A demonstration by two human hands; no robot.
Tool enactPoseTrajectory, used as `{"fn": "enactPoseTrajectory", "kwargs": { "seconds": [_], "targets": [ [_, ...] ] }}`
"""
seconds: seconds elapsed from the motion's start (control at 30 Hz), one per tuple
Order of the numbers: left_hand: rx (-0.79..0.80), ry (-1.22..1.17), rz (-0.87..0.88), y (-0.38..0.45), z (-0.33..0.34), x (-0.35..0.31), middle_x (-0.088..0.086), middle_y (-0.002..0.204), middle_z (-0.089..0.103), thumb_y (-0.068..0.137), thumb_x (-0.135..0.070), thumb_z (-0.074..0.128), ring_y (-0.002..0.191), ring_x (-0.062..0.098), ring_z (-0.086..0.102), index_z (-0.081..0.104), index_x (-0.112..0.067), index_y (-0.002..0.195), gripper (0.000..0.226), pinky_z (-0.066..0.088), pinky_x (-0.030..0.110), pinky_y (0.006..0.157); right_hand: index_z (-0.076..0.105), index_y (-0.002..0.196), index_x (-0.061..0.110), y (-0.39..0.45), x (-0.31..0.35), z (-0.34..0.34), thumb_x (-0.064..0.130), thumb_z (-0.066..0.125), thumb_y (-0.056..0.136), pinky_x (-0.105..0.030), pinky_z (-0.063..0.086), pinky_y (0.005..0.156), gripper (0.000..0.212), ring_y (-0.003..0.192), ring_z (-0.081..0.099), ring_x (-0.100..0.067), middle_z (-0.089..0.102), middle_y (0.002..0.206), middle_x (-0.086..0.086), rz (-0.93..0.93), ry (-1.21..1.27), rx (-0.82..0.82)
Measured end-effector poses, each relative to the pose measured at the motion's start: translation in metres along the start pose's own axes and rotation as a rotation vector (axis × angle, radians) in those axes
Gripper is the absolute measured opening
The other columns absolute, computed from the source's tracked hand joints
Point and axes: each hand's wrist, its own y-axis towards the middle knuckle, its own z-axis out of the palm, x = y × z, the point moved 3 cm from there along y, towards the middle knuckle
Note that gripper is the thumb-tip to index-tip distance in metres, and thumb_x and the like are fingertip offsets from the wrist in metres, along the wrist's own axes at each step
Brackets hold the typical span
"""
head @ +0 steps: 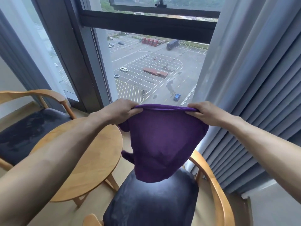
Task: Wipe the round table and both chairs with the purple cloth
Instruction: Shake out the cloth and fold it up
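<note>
The purple cloth (162,142) hangs spread in the air, held by its top edge. My left hand (120,110) pinches its left corner and my right hand (203,113) pinches its right corner. Its lower end dangles just above the dark seat of the near wooden chair (151,203), bottom centre. The round wooden table (97,154) stands to the left, partly hidden by my left forearm. The second chair (29,128), with a dark cushion, sits at the far left behind the table.
A tall window (154,66) is straight ahead, looking down on a car park. Grey curtains (254,88) hang on the right, close to the near chair's armrest. A sheer curtain and dark window frame stand at the left. Pale wooden floor shows between the furniture.
</note>
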Motion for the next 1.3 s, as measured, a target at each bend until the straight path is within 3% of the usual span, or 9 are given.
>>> {"fn": "enactPoseTrajectory", "kwargs": {
  "seconds": [0.13, 0.23, 0.33, 0.43, 0.6, 0.77, 0.93, 1.07, 1.3],
  "targets": [
    [-0.098, 0.093, 0.032, 0.001, 0.001, -0.009, -0.010, 0.065, 0.046, 0.103, -0.039, 0.047, 0.070, 0.024, 0.046, 0.042, -0.020, 0.073, 0.036, 0.024, 0.034, 0.061, 0.053, 0.079, 0.009, -0.002, 0.000, -0.007, 0.026, 0.048, 0.103, -0.024, 0.033, 0.058, 0.030, 0.066, 0.045, -0.021, 0.046, 0.064, 0.004, -0.007, -0.042, -0.055],
    [-0.149, 0.099, 0.064, -0.004, -0.006, -0.013, -0.008, 0.063, 0.044, 0.101, -0.036, 0.053, 0.068, 0.026, 0.045, 0.044, -0.016, 0.074, 0.035, 0.022, 0.033, 0.058, 0.051, 0.076, 0.010, -0.009, 0.001, -0.020, 0.026, 0.048, 0.103, -0.025, 0.033, 0.054, 0.031, 0.062, 0.046, -0.023, 0.047, 0.060, 0.004, -0.006, -0.067, -0.113],
    [-0.259, 0.111, 0.102, -0.011, -0.028, -0.022, -0.006, 0.065, 0.048, 0.096, -0.033, 0.062, 0.069, 0.024, 0.047, 0.057, -0.012, 0.082, 0.026, 0.027, 0.021, 0.053, 0.055, 0.077, 0.009, -0.015, 0.012, -0.039, 0.024, 0.051, 0.101, -0.031, 0.030, 0.057, 0.029, 0.064, 0.046, -0.026, 0.048, 0.060, -0.001, -0.029, -0.098, -0.181],
    [-0.357, 0.120, 0.141, -0.019, -0.052, -0.037, -0.002, 0.070, 0.053, 0.095, -0.031, 0.065, 0.071, 0.023, 0.049, 0.064, -0.010, 0.087, 0.023, 0.029, 0.029, 0.061, 0.060, 0.084, 0.002, -0.021, 0.029, -0.061, 0.020, 0.052, 0.100, -0.030, 0.028, 0.058, 0.026, 0.068, 0.049, -0.029, 0.054, 0.066, -0.008, -0.044, -0.111, -0.253],
    [-0.503, 0.236, 0.181, -0.033, -0.085, -0.063, -0.001, 0.063, 0.046, 0.100, -0.038, 0.053, 0.066, 0.028, 0.047, 0.056, -0.010, 0.078, 0.036, 0.043, 0.040, 0.064, 0.068, 0.089, 0.010, -0.036, 0.063, -0.096, 0.015, 0.056, 0.094, -0.036, 0.043, 0.069, 0.014, 0.077, 0.056, -0.026, 0.062, 0.076, -0.003, -0.042, -0.100, -0.436],
    [-0.611, 0.278, 0.204, -0.042, -0.121, -0.084, 0.007, 0.068, 0.053, 0.097, -0.044, 0.056, 0.066, 0.030, 0.048, 0.049, -0.011, 0.080, 0.038, 0.044, 0.041, 0.064, 0.072, 0.093, 0.018, -0.054, 0.093, -0.133, 0.022, 0.059, 0.089, -0.040, 0.050, 0.078, 0.015, 0.084, 0.061, -0.025, 0.070, 0.085, -0.004, 0.013, -0.134, -0.610],
    [-0.577, 0.279, 0.247, -0.056, -0.140, -0.097, 0.005, 0.067, 0.050, 0.097, -0.046, 0.054, 0.069, 0.030, 0.049, 0.046, -0.012, 0.067, 0.046, 0.043, 0.040, 0.065, 0.072, 0.085, 0.021, -0.080, 0.110, -0.153, 0.035, 0.066, 0.088, -0.033, 0.046, 0.069, 0.016, 0.076, 0.059, -0.020, 0.065, 0.074, -0.001, 0.038, -0.106, -0.605],
    [-0.584, 0.348, 0.144, -0.068, -0.140, -0.102, 0.002, 0.072, 0.051, 0.097, -0.054, 0.049, 0.072, 0.024, 0.046, 0.046, -0.019, 0.067, 0.046, 0.036, 0.035, 0.065, 0.071, 0.078, 0.018, -0.099, 0.112, -0.163, 0.042, 0.065, 0.091, -0.032, 0.038, 0.063, 0.027, 0.065, 0.051, -0.023, 0.057, 0.064, -0.007, 0.088, -0.089, -0.506],
    [-0.446, 0.311, 0.141, -0.093, -0.138, -0.121, 0.017, 0.098, 0.066, 0.098, -0.027, 0.059, 0.093, 0.036, 0.058, 0.062, -0.006, 0.105, 0.022, 0.046, 0.041, 0.081, 0.073, 0.110, 0.017, -0.133, 0.125, -0.159, 0.033, 0.054, 0.100, -0.039, 0.050, 0.085, 0.026, 0.099, 0.060, -0.029, 0.069, 0.100, -0.010, 0.212, -0.225, -0.489]
  ]
}}
